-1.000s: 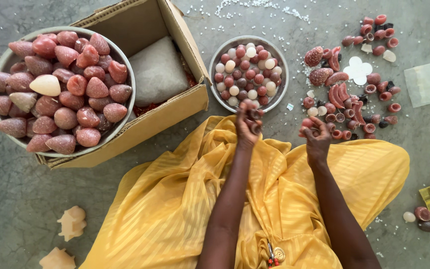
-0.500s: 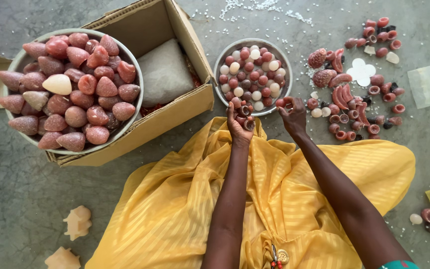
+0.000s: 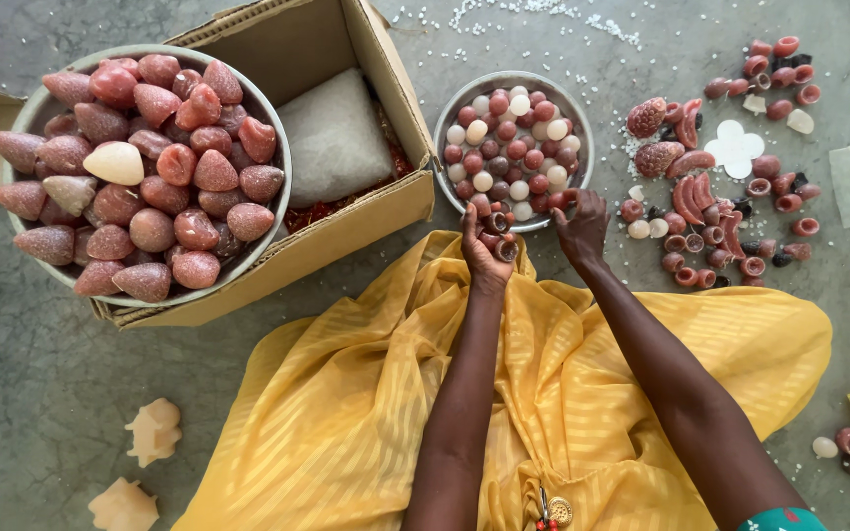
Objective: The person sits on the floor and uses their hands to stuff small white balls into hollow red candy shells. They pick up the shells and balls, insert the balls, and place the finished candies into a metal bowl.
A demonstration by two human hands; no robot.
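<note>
A grey concrete floor [image 3: 31,393] carries everything, and a yellow striped cloth [image 3: 346,393] over the seated person's lap fills the six o'clock half of the view. At ten o'clock an open cardboard box [image 3: 346,231] holds a grey pouch [image 3: 332,138], and a large metal bowl [image 3: 277,147] heaped with big reddish cone-shaped pieces rests over the box's left side. At twelve o'clock sits a small metal bowl [image 3: 445,128] filled with little red and cream balls [image 3: 509,147]. At two o'clock loose reddish rings and curved pieces [image 3: 700,202] lie spread on the floor around a white flower-shaped piece [image 3: 735,147].

The left hand [image 3: 486,241], cupped at the small bowl's near rim, holds a cluster of small dark-red ring pieces [image 3: 496,234]. The right hand [image 3: 582,224] touches the same rim at its five o'clock edge, fingers curled; a red piece shows at the fingertips, though I cannot tell whether it is gripped or lies in the bowl.

A second ago the right hand was out by the loose pieces at three o'clock; it has since swung in beside the left, so both hands now work at the small bowl.
</note>
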